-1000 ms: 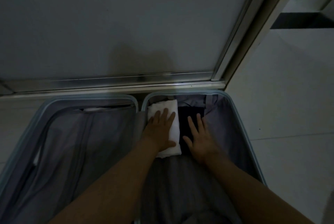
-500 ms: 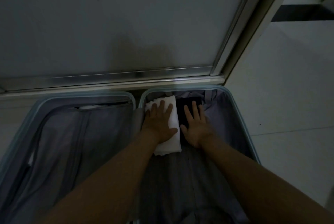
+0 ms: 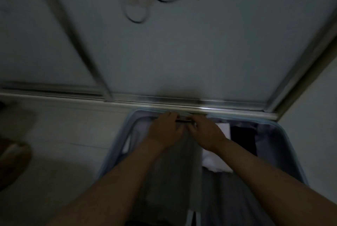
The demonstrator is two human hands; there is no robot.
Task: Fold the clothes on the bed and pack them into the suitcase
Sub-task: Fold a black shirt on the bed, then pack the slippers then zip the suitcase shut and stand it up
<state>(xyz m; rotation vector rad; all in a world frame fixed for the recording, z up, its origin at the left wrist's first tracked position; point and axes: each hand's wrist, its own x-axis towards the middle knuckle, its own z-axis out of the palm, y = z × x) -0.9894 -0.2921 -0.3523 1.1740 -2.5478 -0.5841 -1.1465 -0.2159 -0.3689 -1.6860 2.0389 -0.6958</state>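
The light-blue suitcase (image 3: 286, 138) lies open on the floor against a sliding door. In its right half lie a folded white cloth (image 3: 218, 163) and, to its right, a folded dark garment (image 3: 242, 138). The suitcase lid (image 3: 173, 171), grey-lined, forms the left half and looks narrow, as if tilted up. My left hand (image 3: 164, 131) and my right hand (image 3: 206, 132) meet at the lid's far edge. Their fingers curl over that edge around a thin dark strip. The frame is dim and blurred, so the grip's detail is unclear.
A metal door track (image 3: 182, 102) runs right behind the suitcase. Pale floor tiles (image 3: 63, 143) spread to the left, with a brown object (image 3: 16, 162) at the left border. More pale floor (image 3: 313, 116) shows to the right.
Both hands have left the folded clothes and moved left to the lid's far edge, where they now grip. The lid looks narrower than before. My view has swung left.
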